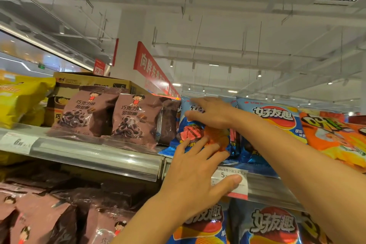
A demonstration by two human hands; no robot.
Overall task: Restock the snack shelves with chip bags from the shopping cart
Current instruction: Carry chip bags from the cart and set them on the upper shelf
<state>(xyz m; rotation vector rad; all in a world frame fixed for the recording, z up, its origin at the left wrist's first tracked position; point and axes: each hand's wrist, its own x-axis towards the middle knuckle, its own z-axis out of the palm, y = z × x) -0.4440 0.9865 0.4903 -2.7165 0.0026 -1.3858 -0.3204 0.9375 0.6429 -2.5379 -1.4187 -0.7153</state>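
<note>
The step in hand looks like seating a blue bag at the front edge of the top shelf, beside the brown bags. The right hand lies spread on the bag's upper part; the left hand is open, its fingertips pressing the lower front, gripping nothing. Next, I judge, the bag wants pushing back and upright so it clears the edge. The cart is out of view, and the bag's base is hidden behind the fingers.

Two hands; two brown snack bags on top shelf.
</note>
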